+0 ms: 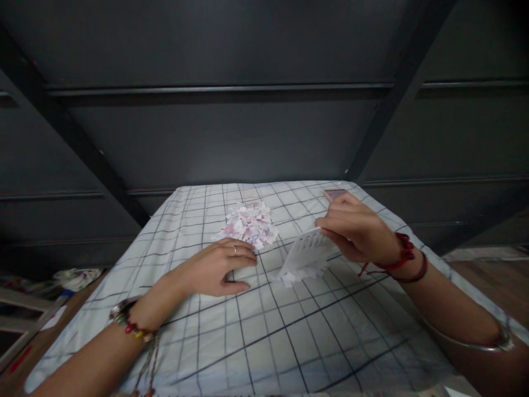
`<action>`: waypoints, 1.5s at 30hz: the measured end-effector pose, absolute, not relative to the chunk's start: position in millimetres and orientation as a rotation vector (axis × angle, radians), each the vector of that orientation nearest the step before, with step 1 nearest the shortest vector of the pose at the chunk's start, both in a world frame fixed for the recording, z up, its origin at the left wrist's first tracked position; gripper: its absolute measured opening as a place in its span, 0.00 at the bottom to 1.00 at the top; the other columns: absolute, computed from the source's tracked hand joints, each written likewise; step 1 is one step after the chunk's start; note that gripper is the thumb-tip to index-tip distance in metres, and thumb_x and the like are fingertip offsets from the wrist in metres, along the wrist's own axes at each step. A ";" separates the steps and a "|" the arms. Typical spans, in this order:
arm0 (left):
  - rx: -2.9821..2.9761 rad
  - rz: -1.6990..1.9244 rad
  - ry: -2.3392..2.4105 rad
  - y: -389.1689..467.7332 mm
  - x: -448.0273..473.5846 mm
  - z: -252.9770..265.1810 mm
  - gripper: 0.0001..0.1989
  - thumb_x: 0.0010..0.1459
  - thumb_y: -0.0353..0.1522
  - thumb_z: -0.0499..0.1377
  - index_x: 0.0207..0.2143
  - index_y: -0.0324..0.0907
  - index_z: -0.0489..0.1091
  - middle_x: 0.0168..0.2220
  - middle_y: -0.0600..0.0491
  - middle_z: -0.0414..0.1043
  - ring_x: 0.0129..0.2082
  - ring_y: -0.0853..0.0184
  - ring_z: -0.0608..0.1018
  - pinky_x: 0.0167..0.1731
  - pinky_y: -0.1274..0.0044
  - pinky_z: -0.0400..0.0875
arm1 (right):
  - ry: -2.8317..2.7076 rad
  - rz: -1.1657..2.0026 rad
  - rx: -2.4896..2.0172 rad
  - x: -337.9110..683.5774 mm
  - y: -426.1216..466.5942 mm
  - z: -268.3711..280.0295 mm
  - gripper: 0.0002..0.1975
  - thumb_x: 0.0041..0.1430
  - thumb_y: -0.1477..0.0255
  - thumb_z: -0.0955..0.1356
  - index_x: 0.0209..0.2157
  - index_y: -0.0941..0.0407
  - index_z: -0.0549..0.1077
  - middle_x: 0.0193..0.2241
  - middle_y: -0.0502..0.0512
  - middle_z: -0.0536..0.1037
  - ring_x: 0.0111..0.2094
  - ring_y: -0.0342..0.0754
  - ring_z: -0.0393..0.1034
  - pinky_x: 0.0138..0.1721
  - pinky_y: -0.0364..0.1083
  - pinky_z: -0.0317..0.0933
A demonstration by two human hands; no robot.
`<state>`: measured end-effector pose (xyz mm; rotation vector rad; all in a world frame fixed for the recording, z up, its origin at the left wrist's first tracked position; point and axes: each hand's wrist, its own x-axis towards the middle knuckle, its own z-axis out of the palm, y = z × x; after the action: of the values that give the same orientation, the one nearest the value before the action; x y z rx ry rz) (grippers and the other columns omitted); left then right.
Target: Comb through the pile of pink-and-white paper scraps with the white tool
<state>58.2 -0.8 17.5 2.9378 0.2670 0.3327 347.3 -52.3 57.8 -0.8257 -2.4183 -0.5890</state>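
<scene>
My right hand (355,227) pinches the upper edge of a white slotted piece (305,251), thin and flat-looking; its exact kind I cannot make out. This piece stands tilted on the table, and small white paper scraps (291,277) lie along its bottom edge. To the left, my left hand (221,266) is palm down with its fingers stretched and the thumb apart, holding nothing. Just beyond its fingertips sits a heap of torn paper scraps (250,223), white with pink patches.
A checked white cloth (264,353) covers the table. Behind my right hand lies a flat, phone-like object (334,194). A dark panelled wall (239,138) rises at the table's far edge. Crumpled cloth (77,278) and a pale wooden frame (25,320) are low on the left.
</scene>
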 end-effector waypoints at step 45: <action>2.909 0.202 0.091 -29.7 60.2 18.2 0.31 0.54 0.48 0.55 0.55 0.40 0.57 0.54 0.44 0.62 0.54 0.57 0.63 0.56 0.64 0.47 | -2.270 -1.101 -1.564 333.7 -135.2 57.6 0.10 0.52 0.81 0.58 0.26 0.58 0.68 0.18 0.53 0.68 0.22 0.46 0.60 0.28 0.44 0.48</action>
<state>60.2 -29.7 18.2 2.9092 0.0906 0.2018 333.7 -135.2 57.6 -1.5641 -2.2695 -1.1014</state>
